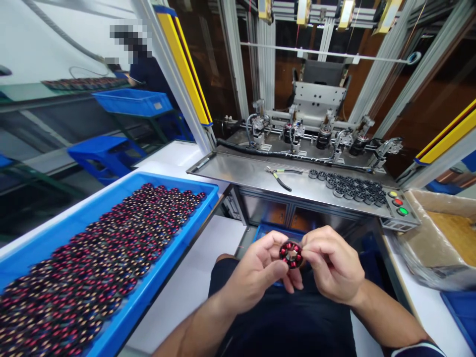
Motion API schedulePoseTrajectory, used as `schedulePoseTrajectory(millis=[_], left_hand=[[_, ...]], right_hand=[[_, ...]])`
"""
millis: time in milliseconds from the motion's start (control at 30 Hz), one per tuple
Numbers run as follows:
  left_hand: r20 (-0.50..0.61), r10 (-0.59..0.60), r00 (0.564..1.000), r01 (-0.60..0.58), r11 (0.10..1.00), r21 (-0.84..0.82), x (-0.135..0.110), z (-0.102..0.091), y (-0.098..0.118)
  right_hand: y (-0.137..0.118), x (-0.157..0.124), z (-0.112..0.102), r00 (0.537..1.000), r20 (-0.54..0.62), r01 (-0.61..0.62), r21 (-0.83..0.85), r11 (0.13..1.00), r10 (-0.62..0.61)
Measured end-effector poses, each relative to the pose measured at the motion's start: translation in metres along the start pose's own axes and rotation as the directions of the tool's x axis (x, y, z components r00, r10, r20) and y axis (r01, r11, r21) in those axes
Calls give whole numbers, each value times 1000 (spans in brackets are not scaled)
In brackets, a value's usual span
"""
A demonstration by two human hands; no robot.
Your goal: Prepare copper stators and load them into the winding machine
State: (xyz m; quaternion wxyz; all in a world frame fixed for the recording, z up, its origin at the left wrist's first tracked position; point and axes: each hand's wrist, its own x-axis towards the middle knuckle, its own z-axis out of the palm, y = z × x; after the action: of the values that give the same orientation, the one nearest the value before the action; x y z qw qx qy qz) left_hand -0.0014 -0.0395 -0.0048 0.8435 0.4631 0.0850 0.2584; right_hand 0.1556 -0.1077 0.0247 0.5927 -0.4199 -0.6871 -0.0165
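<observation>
Above my lap, my left hand point(258, 272) is closed around a small motor stator point(293, 264), a black ring wound with red copper coils. Its open face is turned up towards me. My right hand point(334, 265) is at the stator's right edge, thumb and forefinger pinched together there. Whatever lies between those two fingertips is too small to make out. On the steel ledge ahead lie cutting pliers point(280, 179) with black and yellow-green handles. Several black unwound stator cores point(355, 190) are grouped to their right.
To the left, a long blue tray point(186, 248) holds many wound stators point(111, 233). Beyond the ledge stands a winding machine point(320, 99) between yellow side bars point(184, 64). Push buttons point(398, 202) and a plastic-lined carton point(420, 248) are on the right. Another person point(148, 74) is at the far left.
</observation>
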Motion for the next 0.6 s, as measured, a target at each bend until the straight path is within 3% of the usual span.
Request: schedulePoseTrajectory(millis=[133, 233, 300, 367, 467, 600], left_hand=[[-52, 139, 989, -137, 990, 30, 1, 5, 0], [-97, 284, 954, -268, 951, 152, 0, 4, -4], [-134, 412, 901, -356, 880, 314, -1, 2, -7], [-127, 559, 819, -427, 742, 517, -2, -1, -10], [-10, 700, 714, -479, 500, 721, -3, -3, -10], [104, 732, 673, -479, 325, 815, -2, -4, -4]], right_hand=[[-4, -3, 2, 998, -41, -49, -9, 999, 49], [-6, -8, 8, 976, -95, -194, 47, 980, 198], [-6, -11, 13, 933, -97, -330, 156, 931, 347], [-3, -15, 17, 863, -55, -461, 318, 829, 501], [2, -19, 23, 743, 78, -593, 537, 600, 665], [5, -21, 26, 619, 225, -660, 669, 343, 753]])
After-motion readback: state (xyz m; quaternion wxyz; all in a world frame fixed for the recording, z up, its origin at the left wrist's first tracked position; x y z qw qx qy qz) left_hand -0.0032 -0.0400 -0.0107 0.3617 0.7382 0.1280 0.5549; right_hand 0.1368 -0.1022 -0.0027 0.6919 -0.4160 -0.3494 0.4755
